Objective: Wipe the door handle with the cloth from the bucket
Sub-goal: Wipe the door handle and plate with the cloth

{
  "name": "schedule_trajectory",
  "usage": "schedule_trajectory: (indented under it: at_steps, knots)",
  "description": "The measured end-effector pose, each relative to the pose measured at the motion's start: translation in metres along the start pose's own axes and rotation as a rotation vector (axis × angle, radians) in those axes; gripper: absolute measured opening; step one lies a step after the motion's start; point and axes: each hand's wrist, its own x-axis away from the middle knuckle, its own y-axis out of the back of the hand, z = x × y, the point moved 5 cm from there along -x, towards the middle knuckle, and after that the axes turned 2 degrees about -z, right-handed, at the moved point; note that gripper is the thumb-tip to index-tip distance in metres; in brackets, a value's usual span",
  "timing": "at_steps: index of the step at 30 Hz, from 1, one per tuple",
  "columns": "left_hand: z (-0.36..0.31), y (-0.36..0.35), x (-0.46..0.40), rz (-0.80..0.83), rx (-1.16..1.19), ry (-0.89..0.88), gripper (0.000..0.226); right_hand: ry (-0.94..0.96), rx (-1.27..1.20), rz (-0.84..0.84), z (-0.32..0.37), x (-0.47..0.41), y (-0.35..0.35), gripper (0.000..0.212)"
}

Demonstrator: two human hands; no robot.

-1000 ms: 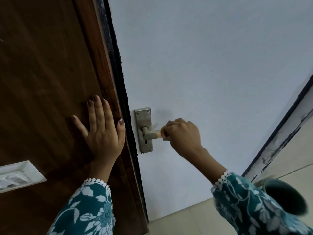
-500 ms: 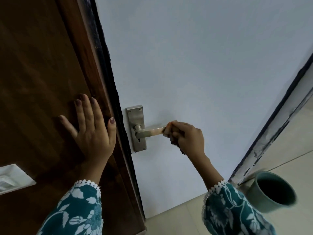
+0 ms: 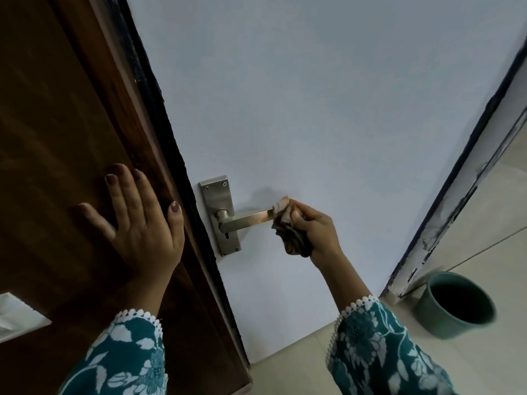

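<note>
A metal lever door handle [image 3: 245, 220] on a steel backplate [image 3: 218, 201] sticks out from a pale blue door [image 3: 313, 109]. My right hand [image 3: 316, 228] is shut on a crumpled brownish cloth [image 3: 288, 226], which touches the free tip of the lever. My left hand [image 3: 142, 223] lies flat with fingers spread on the dark brown wooden panel [image 3: 57, 138] left of the door edge. A teal bucket [image 3: 456, 305] stands on the floor at the lower right; its inside looks dark.
A white switch plate [image 3: 17, 316] is set into the wooden panel at the lower left. A dark, chipped door frame [image 3: 456, 181] runs diagonally on the right. Pale floor tiles [image 3: 484, 252] lie beyond it and under the bucket.
My right hand has slid with the cloth along the lever from near the backplate out to its tip, baring the metal. My left hand stays flat on the wood.
</note>
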Motion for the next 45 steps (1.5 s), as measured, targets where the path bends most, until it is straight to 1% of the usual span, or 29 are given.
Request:
schedule_trajectory:
  at_steps: [4, 6, 9, 11, 16, 20, 22, 24, 27, 32, 37, 39, 43, 45]
  knots:
    - [0.0, 0.0, 0.0, -0.009, -0.007, 0.006, 0.061, -0.167, -0.066, 0.031, -0.032, 0.004, -0.009, 0.033]
    - [0.001, 0.0, 0.0, -0.011, -0.006, 0.006, 0.062, -0.205, -0.142, 0.037, -0.041, 0.006, -0.013, 0.034]
    - [0.001, 0.001, 0.0, -0.009, -0.019, -0.009, 0.061, -0.135, -0.205, 0.029, -0.035, -0.001, -0.012, 0.035]
    - [0.0, 0.0, 0.0, -0.011, -0.023, -0.011, 0.061, -0.104, -0.206, 0.008, -0.034, -0.005, -0.013, 0.034]
    - [0.0, -0.002, 0.002, -0.025, -0.047, -0.013, 0.061, -0.203, -0.294, 0.034, -0.049, 0.001, -0.022, 0.036]
    - [0.0, -0.003, 0.002, -0.024, -0.05, -0.004, 0.062, -0.162, -0.283, 0.038, -0.038, -0.002, -0.014, 0.034]
    - [-0.001, -0.003, 0.002, -0.037, -0.059, -0.001, 0.061, -0.172, -0.308, 0.028, -0.042, -0.001, -0.019, 0.032]
    - [-0.002, -0.003, 0.003, -0.055, -0.06, -0.007, 0.061, -0.228, -0.339, 0.024, -0.054, 0.003, -0.028, 0.03]
    - [-0.001, -0.004, 0.003, -0.062, -0.056, -0.019, 0.061, -0.298, -0.317, 0.058, -0.065, 0.009, -0.04, 0.029]
    - [-0.001, -0.004, 0.006, -0.069, -0.036, -0.044, 0.061, -0.269, -0.416, 0.053, -0.063, 0.006, -0.037, 0.034]
    - [0.0, -0.005, 0.006, -0.078, -0.023, -0.051, 0.061, -0.343, -0.41, 0.183, -0.094, 0.017, -0.081, 0.038]
    - [0.001, -0.006, 0.007, -0.078, -0.022, -0.062, 0.061, -0.356, -0.432, 0.201, -0.093, 0.019, -0.082, 0.037]
    - [0.001, -0.008, 0.008, -0.069, -0.027, -0.064, 0.061, -0.328, -0.531, 0.139, -0.081, 0.009, -0.059, 0.038]
    - [0.001, -0.008, 0.008, -0.065, -0.033, -0.058, 0.061, -0.351, -0.528, 0.157, -0.084, 0.011, -0.068, 0.037]
